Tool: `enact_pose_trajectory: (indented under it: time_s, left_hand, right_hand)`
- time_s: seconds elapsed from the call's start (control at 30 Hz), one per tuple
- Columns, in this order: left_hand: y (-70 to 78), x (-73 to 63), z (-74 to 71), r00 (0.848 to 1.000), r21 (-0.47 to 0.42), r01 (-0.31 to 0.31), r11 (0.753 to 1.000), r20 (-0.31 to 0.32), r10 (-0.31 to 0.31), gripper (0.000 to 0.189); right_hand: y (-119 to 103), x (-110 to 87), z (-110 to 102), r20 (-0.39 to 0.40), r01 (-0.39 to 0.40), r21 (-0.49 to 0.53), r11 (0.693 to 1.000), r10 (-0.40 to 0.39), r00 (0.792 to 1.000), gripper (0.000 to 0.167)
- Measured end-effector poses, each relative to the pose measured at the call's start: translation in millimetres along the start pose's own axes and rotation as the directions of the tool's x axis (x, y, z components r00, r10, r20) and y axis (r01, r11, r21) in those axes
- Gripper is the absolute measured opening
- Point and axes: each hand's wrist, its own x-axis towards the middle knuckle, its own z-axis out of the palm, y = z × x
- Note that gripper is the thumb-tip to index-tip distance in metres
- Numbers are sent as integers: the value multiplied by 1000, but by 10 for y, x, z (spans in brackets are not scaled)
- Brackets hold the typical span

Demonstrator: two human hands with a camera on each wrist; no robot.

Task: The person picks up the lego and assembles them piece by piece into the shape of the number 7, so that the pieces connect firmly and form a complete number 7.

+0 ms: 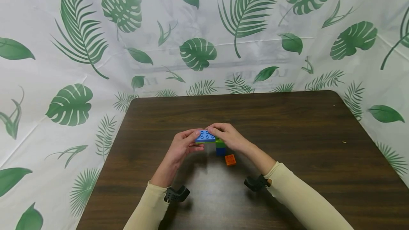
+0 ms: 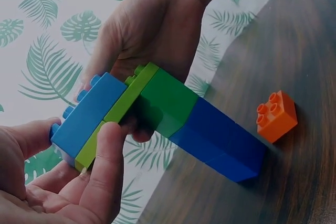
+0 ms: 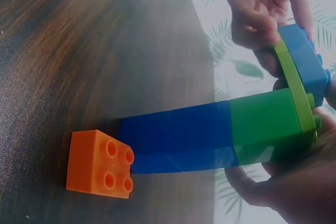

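Note:
A light blue brick (image 2: pixel 89 116) with studs on top sits on thin lime-green bricks (image 3: pixel 292 74). These overhang a green brick (image 2: pixel 167 100), which caps a column of dark blue bricks (image 2: pixel 220 140) standing on the table. My left hand (image 1: pixel 179 148) pinches the free left end of the light blue brick and lime layer, thumb above and fingers below. From the other side, my right hand (image 1: pixel 230 137) grips the same top layers, its thumb on the light blue brick and its fingers behind the column, partly hidden.
An orange brick (image 1: pixel 230 159) with studs up lies on the dark wooden table (image 1: pixel 287 127), close to the column's foot on the near side. A white leaf-patterned sheet (image 1: pixel 153 38) hangs behind the table and along its sides.

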Motion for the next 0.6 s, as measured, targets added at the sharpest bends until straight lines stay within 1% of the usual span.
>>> enact_pose_trajectory:
  time_s: [0.13, 0.43, 0.5, 0.6]
  left_hand:
    - [-2, 6, 4, 1000, 11, 8, 1000, 9, -8, 43]
    - [14, 5, 5, 997, 62, 46, 997, 55, -49, 43]
    - [11, 5, 1, 997, 65, 40, 997, 59, -44, 44]
    - [1, -1, 4, 999, 63, 24, 998, 46, -27, 44]
  right_hand:
    - [-159, -82, -15, 9, 13, -4, 1000, -13, 1000, 32]
    - [-152, -87, -19, 12, 31, 26, 999, -31, 999, 31]
    - [-159, -93, -17, 7, 38, 23, 999, -38, 999, 31]
    - [-172, -95, -6, 6, 39, 14, 999, -39, 999, 31]
